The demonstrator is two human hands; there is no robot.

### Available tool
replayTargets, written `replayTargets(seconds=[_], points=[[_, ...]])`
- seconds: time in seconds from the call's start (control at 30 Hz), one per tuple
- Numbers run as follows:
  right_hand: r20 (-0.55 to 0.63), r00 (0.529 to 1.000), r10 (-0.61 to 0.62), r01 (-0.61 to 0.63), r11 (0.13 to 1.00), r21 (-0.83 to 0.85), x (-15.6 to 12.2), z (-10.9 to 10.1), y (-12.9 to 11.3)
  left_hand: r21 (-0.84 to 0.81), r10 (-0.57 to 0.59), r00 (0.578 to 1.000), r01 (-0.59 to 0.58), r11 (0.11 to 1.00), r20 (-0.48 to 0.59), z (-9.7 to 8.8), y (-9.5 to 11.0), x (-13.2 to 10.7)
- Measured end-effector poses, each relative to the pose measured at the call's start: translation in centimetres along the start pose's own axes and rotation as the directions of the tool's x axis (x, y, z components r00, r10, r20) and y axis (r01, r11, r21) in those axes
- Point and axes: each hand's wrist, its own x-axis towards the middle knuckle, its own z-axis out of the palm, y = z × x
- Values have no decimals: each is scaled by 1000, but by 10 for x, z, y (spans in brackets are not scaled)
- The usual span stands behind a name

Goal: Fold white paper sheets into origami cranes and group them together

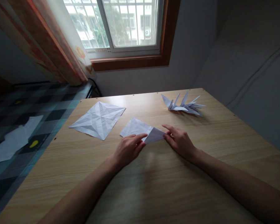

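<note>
A white sheet of paper (140, 128), partly folded, lies on the wooden table (154, 186) in front of me. My left hand (128, 148) pinches its near edge, thumb and forefinger closed on a raised flap. My right hand (180, 141) grips the sheet's right corner, forefinger stretched along the fold. A creased, unfolded square sheet (98, 119) lies flat to the left. A finished paper bird with a fanned tail (183, 105) stands at the far right of the table.
A window (121, 25) with a wooden frame and a curtain (53, 40) sits behind the table. Left of the table is a checkered bed cover (25, 112) with loose white paper (14, 140) on it. A grey wall runs along the right.
</note>
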Motion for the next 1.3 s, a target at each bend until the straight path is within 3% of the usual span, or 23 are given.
replayTargets(seconds=[0.1, 0.3, 0.43, 0.6, 0.73, 0.9, 1.3], points=[[48, 999, 15, -14, 1000, -24, 5, 3, 3, -6, -44, 998, 44, 999, 43, 2, 0, 2], [140, 990, -2, 12, 997, -74, 10, 7, 3, 154, -26, 988, 2, 988, 155, 3, 3, 8], [143, 985, -98, 114, 987, -109, 11, 6, 2, 212, -14, 971, -38, 976, 237, 3, 3, 9], [263, 929, -259, 296, 948, -114, 14, 6, -3, 242, -52, 878, -74, 967, 476, 5, 1, 14], [436, 859, -270, 349, 931, -110, 18, 9, -12, 258, -105, 797, -66, 964, 595, 3, 4, 19], [528, 824, -206, 311, 943, -118, 20, 14, -16, 256, -106, 790, -66, 964, 604, -1, 8, 21], [521, 823, -226, 343, 929, -139, -3, -6, 6, 231, -80, 810, -69, 970, 581, 0, 2, 18]])
